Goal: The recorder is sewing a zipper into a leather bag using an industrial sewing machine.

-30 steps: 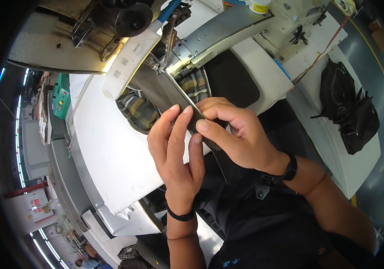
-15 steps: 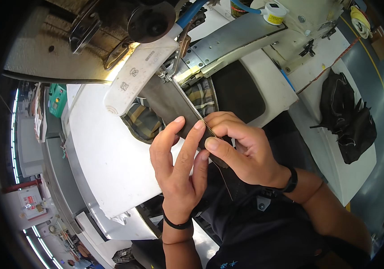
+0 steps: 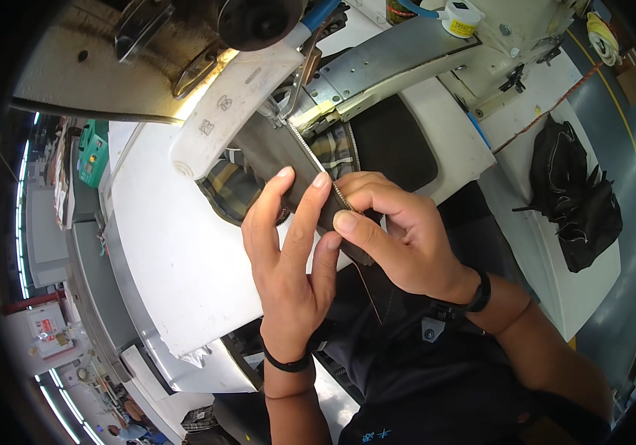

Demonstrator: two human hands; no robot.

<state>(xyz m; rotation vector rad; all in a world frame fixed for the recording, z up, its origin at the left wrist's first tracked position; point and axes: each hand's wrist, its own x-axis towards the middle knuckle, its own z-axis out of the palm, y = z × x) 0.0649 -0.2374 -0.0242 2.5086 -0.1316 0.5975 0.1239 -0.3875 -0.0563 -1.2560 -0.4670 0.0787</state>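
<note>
A dark brown-grey fabric piece (image 3: 269, 156) with a metal-toothed zipper (image 3: 309, 145) along its edge runs under the presser foot (image 3: 273, 111) of a sewing machine. Plaid lining (image 3: 230, 185) shows beneath and beside it. My left hand (image 3: 288, 259) has its fingers spread, two fingertips resting on the dark fabric left of the teeth, its thumb by the fabric's lower end. Farther right, my right hand (image 3: 403, 241) pinches the zipper edge between thumb and bent fingers. A thin brown thread or cord (image 3: 368, 293) hangs below the fabric's end.
The machine's white guard arm (image 3: 218, 122) slants over the work at upper left, and its metal bed (image 3: 377, 63) extends to the upper right. A white table (image 3: 177, 259) lies to the left. Dark fabric pieces (image 3: 574, 193) are heaped on a white surface at right.
Both hands have shifted slightly up and left in the picture, along with the fabric's near end, closer to the presser foot. The hold looks the same.
</note>
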